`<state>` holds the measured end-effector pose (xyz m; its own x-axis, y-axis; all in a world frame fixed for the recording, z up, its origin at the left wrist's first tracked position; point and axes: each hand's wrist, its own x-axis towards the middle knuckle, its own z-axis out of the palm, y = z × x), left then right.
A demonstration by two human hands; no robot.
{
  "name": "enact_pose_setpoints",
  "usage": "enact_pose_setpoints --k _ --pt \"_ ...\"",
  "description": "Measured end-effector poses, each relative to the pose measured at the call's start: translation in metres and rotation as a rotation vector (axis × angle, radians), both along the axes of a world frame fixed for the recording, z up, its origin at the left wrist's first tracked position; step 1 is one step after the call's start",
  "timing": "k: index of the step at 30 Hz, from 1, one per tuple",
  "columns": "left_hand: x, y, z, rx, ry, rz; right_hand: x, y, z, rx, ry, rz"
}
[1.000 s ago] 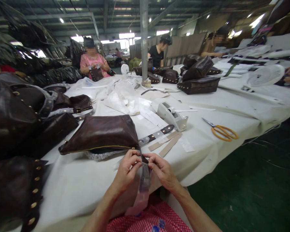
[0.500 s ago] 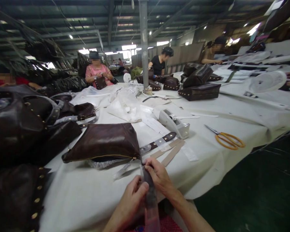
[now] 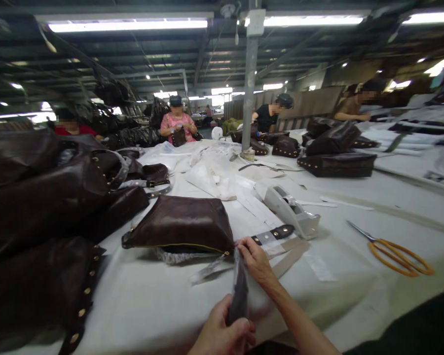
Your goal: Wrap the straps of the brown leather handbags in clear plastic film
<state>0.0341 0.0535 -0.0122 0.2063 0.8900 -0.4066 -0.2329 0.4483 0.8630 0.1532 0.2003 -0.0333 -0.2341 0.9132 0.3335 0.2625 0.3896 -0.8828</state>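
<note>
At table (image 3: 151, 305) edge — left hand (image 3: 222, 333) closed round strap (image 3: 240, 291) low end, right hand (image 3: 257, 261) pinching its top, just beside brown bag (image 3: 181, 224) — scissors (image 3: 395, 251) well apart

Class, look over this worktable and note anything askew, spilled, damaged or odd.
Nothing looks damaged or spilled. Mildly odd: crumpled white stuffing bulges from beneath the brown bag, along its zip edge, and the orange-handled scissors lie near the front edge of the table.
</note>
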Motion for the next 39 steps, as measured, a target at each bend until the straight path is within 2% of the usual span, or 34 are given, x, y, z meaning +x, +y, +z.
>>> enact_pose_setpoints --k 3,6,9,11,12,14,17,18,20,22,24,27,30,33,36,39 --pt "0.016 0.024 -0.009 -0.008 -0.004 0.051 -0.003 0.028 0.002 0.069 -0.122 -0.036" --pt "0.035 0.055 -0.014 0.009 0.008 0.132 -0.006 0.049 0.021 0.155 -0.191 -0.073" --pt "0.04 0.066 -0.005 0.053 0.125 0.101 -0.014 0.044 0.047 0.308 -0.197 -0.135" --pt "0.024 0.056 0.011 0.165 0.306 0.022 -0.022 0.026 0.057 0.39 -0.218 -0.061" --pt "0.008 0.046 0.02 0.266 0.415 0.018 -0.025 0.015 0.058 0.401 -0.238 0.024" --pt "-0.037 0.02 0.039 0.472 0.65 0.124 -0.03 -0.006 0.055 0.376 -0.29 0.201" --pt "-0.128 -0.014 0.055 0.684 1.045 0.537 -0.038 -0.029 0.047 0.321 -0.372 0.364" --pt "-0.159 -0.021 0.056 0.711 1.201 0.6 -0.041 -0.033 0.045 0.316 -0.392 0.4" --pt "-0.215 -0.026 0.052 0.669 1.457 0.602 -0.051 -0.037 0.043 0.328 -0.411 0.465" --pt "-0.255 -0.022 0.048 0.611 1.593 0.447 -0.062 -0.035 0.041 0.343 -0.414 0.511" --pt "-0.278 -0.014 0.05 0.61 1.625 0.282 -0.071 -0.029 0.037 0.341 -0.416 0.509" --pt "-0.288 -0.003 0.073 0.669 1.515 0.108 -0.079 -0.013 0.029 0.316 -0.416 0.438" --pt "-0.284 0.007 0.111 0.588 1.318 0.117 -0.078 0.003 0.029 0.285 -0.411 0.417" --pt "-0.274 0.021 0.145 0.526 1.226 0.161 -0.076 0.009 0.041 0.287 -0.411 0.395" --pt "-0.258 0.04 0.17 0.456 1.174 0.155 -0.083 0.0 0.06 0.288 -0.377 0.347" --pt "-0.238 0.055 0.191 0.393 1.189 0.147 -0.104 -0.022 0.077 0.129 -0.278 0.416"
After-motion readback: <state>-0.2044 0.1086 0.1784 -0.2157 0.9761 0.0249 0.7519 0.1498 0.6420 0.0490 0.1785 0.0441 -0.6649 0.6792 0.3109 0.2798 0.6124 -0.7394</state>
